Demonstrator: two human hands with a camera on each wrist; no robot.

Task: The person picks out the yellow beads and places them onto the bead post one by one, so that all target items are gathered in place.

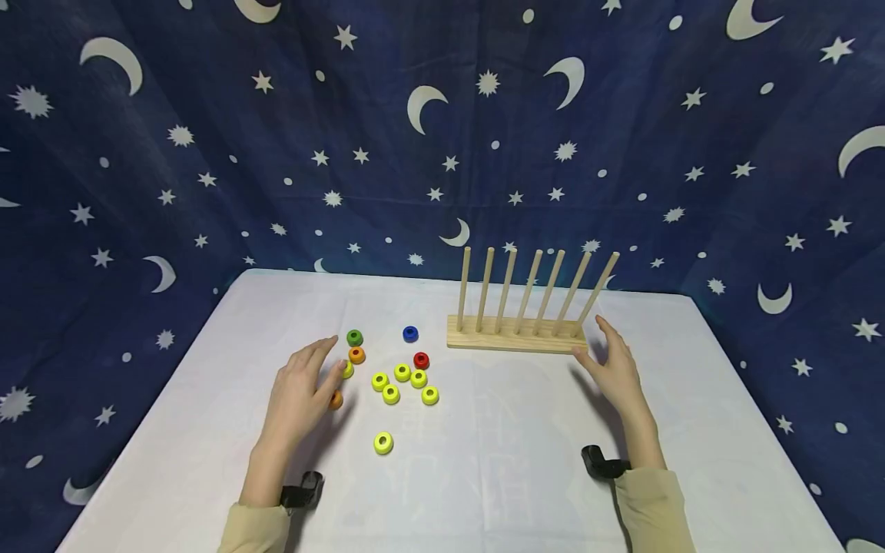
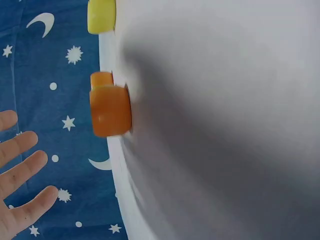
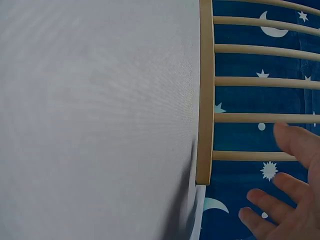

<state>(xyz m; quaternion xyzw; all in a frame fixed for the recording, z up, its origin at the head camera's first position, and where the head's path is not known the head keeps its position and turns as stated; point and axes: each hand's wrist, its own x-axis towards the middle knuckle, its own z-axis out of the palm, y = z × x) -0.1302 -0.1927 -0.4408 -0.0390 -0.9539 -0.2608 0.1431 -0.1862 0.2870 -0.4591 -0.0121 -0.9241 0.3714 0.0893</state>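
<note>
A wooden peg rack (image 1: 517, 344) with several upright dowels stands at the back right of the white table. My right hand (image 1: 615, 372) is beside the rack's right end, fingers spread and holding nothing; whether it touches the base I cannot tell. Over on the left, my left hand (image 1: 299, 392) hovers with spread fingers next to the ring beads, gripping none. Near it are a green bead (image 1: 355, 337), an orange bead (image 1: 356, 355) and another orange bead (image 2: 111, 111), partly hidden by the thumb in the head view. A blue bead (image 1: 411, 334) and a red bead (image 1: 421, 360) lie farther right.
Several yellow beads (image 1: 402, 372) lie grouped left of the table's middle, and one yellow bead (image 1: 383, 442) sits nearer the front. Behind the white table (image 1: 484, 476) hangs a dark blue cloth (image 1: 387, 184) with moons and stars.
</note>
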